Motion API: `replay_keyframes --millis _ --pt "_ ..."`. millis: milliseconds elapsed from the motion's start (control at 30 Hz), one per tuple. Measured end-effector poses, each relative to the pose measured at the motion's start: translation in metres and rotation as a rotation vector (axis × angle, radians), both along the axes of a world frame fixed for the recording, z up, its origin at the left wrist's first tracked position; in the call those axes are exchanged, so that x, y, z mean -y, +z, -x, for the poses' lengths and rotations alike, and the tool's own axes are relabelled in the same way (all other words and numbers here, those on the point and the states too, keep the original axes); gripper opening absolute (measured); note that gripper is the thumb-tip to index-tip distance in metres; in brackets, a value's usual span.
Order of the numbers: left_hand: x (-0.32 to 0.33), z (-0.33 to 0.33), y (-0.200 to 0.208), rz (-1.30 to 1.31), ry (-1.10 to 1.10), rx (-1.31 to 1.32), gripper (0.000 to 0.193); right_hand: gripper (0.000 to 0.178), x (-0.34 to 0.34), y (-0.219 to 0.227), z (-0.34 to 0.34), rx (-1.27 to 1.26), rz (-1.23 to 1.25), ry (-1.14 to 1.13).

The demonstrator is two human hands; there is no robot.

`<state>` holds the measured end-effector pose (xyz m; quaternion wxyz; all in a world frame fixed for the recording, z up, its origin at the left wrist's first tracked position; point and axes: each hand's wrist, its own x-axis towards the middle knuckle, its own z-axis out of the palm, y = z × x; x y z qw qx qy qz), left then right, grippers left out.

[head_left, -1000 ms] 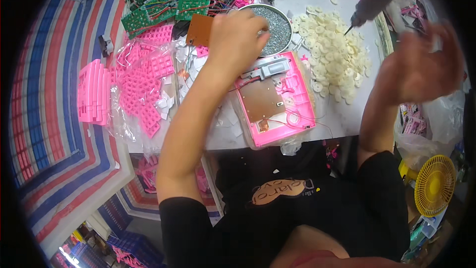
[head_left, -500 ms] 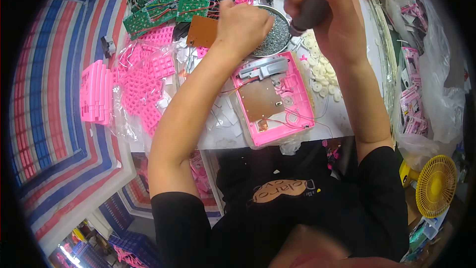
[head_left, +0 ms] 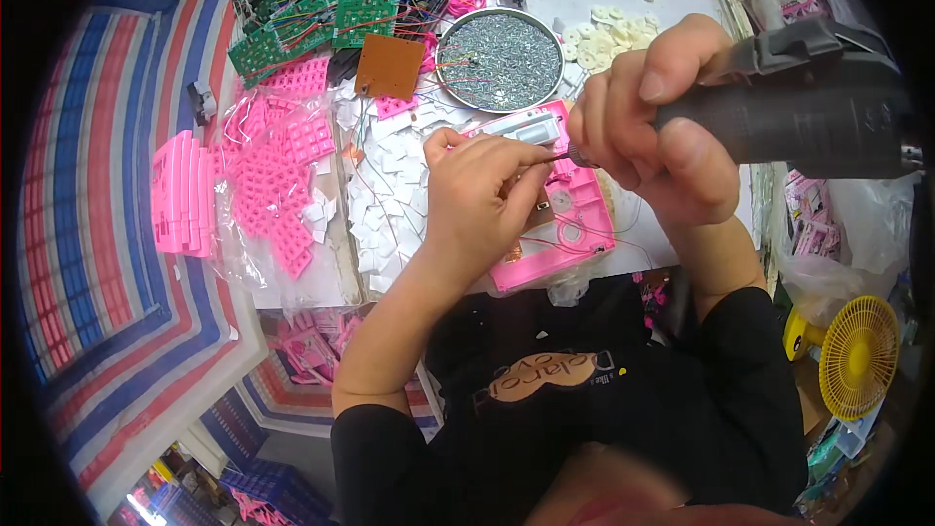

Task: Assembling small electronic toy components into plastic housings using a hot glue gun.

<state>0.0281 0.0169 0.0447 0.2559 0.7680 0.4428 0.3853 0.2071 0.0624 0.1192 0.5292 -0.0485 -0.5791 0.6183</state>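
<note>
Left hand (head_left: 487,197) has moved nearer, half-curled over rectangular pink plastic casing (head_left: 584,221), contents unclear; right hand (head_left: 662,122) wraps black cylindrical power screwdriver (head_left: 813,107). Casing likely light, stiff; hold near rim (head_left: 550,270).

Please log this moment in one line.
Right hand: gripping black cylindrical power screwdriver | Left hand: over open pink plastic case, near screwdriver's tip
</note>
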Motion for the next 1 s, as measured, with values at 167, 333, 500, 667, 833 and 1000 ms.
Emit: replay_keyframes --millis 167,333,500,667,833,1000 --pt "-0.001 -0.004 0.0 -0.173 0.115 -0.169 0.018 0.024 0.001 -0.012 -0.004 0.002 0.003 -0.063" --pt "-0.011 -0.004 -0.014 -0.218 0.202 -0.401 0.031 0.017 -0.031 -0.039 -0.009 -0.003 0.021 -0.173" --pt "-0.01 -0.004 -0.018 -0.186 0.19 -0.402 0.028 0.014 -0.034 -0.053 0.005 0.29 0.016 -0.378" --pt "-0.013 -0.004 -0.019 -0.145 0.147 -0.357 0.029 0.02 -0.027 -0.056 0.012 0.29 0.049 -0.338" --pt "-0.024 -0.001 -0.017 -0.115 0.03 -0.296 0.035 0.021 -0.056 -0.045 0.001 0.51 0.075 -0.114" --pt "-0.022 0.011 -0.001 -0.289 -0.114 -0.238 0.044 0.057 -0.071 -0.017 0.007 0.153 0.286 -0.089"
